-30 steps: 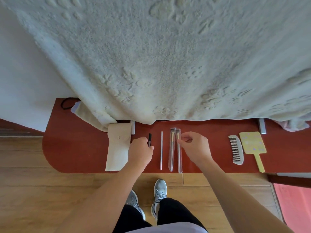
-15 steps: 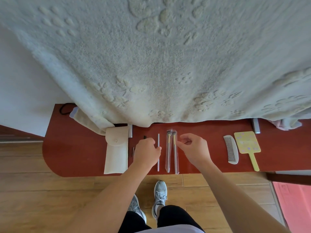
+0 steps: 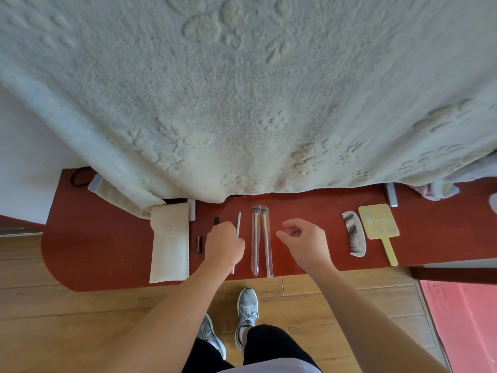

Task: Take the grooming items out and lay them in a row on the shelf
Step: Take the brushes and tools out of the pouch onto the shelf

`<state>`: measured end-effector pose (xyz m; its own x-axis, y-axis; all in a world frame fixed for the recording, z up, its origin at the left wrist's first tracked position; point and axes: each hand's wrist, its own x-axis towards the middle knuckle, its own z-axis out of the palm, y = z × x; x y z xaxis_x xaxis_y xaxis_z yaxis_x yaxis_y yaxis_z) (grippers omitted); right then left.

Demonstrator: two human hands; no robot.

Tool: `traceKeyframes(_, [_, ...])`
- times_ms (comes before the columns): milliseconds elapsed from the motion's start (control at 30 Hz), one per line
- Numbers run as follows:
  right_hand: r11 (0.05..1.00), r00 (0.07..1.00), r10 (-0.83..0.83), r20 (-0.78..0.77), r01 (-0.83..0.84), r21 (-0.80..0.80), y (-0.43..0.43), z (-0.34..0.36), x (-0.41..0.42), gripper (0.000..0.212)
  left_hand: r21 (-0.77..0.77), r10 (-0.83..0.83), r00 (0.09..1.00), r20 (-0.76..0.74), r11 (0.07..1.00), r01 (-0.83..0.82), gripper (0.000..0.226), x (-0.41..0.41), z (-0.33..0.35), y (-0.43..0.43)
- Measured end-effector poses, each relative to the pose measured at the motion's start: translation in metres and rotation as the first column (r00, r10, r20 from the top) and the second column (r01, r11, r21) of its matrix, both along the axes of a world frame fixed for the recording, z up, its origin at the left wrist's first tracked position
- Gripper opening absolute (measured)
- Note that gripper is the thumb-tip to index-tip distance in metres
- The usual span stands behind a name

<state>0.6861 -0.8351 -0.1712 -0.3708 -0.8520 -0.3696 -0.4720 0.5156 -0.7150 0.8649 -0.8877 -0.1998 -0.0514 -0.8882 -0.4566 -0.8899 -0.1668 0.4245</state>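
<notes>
On the red shelf lies a row of grooming items. A cream pouch is at the left, then a small dark tube. My left hand is closed over a thin silver stick, which runs under its fingers. A black pencil tip shows just beyond that hand. Two brushes in clear sleeves lie between my hands. My right hand hovers to their right, fingers loosely curled and holding nothing. Further right lie a grey comb and a yellow hand mirror.
A thick pale blanket hangs over the shelf's back edge. A black hair tie lies at the far left. Below the shelf's front edge are the wooden floor, my shoes and a pink mat.
My right hand let go of the brushes and drew away to the right. My left hand shifted right onto the silver stick, which now lies slightly tilted. The small dark tube came into view.
</notes>
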Motion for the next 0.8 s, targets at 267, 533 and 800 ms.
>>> traceKeyframes(267, [0.997, 0.989, -0.015, 0.148, 0.026, -0.073, -0.025, 0.023, 0.022, 0.013, -0.005, 0.16, 0.914, -0.372, 0.985, -0.174, 0.022, 0.024, 0.043, 0.002])
traceKeyframes(533, [0.996, 0.851, 0.085, 0.518, -0.073, -0.043, -0.057, 0.053, 0.078, 0.02, 0.155, 0.25, 0.777, -0.577, 0.968, -0.197, 0.012, 0.068, 0.073, 0.015])
traceKeyframes(800, [0.986, 0.864, 0.152, 0.48, -0.164, -0.017, -0.05, 0.05, 0.11, 0.017, 0.283, 0.331, 0.697, -0.636, 0.94, -0.189, 0.008, 0.1, 0.073, 0.031])
